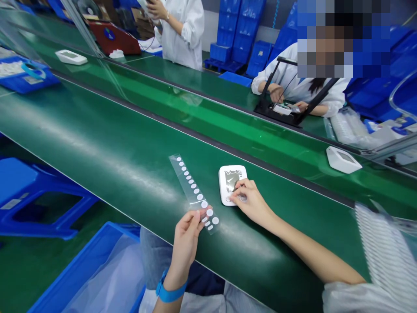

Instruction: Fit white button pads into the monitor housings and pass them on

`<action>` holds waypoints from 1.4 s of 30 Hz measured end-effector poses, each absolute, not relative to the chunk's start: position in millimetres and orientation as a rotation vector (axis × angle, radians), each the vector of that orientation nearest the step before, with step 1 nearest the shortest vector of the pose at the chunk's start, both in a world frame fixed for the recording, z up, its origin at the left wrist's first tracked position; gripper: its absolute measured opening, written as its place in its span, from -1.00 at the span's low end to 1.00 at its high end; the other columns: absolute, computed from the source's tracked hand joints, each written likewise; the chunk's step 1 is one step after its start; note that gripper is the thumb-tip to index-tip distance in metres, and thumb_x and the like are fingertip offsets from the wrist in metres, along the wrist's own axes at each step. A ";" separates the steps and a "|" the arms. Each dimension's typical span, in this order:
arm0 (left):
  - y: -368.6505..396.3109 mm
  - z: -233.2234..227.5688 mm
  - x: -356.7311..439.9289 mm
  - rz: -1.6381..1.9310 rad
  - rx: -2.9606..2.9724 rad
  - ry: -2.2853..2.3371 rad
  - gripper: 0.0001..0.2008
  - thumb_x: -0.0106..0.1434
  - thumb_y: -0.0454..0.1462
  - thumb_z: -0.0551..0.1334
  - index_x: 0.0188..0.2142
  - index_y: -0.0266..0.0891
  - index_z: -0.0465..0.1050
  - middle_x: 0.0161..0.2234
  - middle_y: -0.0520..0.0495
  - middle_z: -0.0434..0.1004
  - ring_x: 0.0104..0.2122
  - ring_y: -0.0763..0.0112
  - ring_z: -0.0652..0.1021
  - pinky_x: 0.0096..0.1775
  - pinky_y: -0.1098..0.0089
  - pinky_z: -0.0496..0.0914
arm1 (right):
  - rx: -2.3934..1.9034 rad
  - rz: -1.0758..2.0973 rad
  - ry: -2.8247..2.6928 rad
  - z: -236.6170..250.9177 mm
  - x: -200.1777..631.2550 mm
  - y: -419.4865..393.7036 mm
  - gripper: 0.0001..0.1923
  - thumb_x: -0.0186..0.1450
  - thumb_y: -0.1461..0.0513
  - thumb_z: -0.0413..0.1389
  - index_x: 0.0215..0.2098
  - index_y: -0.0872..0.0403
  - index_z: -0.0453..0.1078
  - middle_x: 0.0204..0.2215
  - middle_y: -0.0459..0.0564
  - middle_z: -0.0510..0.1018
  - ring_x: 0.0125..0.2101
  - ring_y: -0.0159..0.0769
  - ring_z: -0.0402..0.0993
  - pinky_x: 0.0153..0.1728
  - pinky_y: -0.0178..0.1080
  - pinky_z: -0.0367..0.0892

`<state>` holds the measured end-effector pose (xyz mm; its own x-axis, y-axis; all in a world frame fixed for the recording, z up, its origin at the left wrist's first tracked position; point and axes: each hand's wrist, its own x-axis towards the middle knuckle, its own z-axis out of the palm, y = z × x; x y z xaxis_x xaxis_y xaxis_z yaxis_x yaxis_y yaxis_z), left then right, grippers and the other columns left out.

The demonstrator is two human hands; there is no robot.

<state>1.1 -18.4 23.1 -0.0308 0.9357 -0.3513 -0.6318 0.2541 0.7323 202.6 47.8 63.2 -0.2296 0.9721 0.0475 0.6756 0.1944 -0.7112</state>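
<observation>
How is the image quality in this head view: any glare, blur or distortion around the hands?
Head view: a broad pale sheen streaks the green belt; its straight edges bow, wide-angle distortion; the left hand, sticker strip and right hand on the white device are sharp; the striped stack at right is smeared.

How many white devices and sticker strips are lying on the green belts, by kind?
White devices: 3 – one under the right hand at, one further right, one far left.
Sticker strips: 1 – the clear strip of white dots, its near end pinched by the left hand.
Total: 4
</observation>
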 end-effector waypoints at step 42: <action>-19.5 24.4 3.3 1.276 0.597 1.060 -0.71 0.13 -0.10 0.37 -0.25 -0.27 0.59 -0.35 -0.08 0.60 -0.29 0.37 0.59 -0.20 0.41 0.50 | -1.424 0.551 -2.091 50.7 201.3 50.0 -0.88 0.23 0.25 0.25 -0.31 0.06 0.38 -0.22 0.02 0.38 -0.19 -0.16 0.28 -0.16 -0.09 0.30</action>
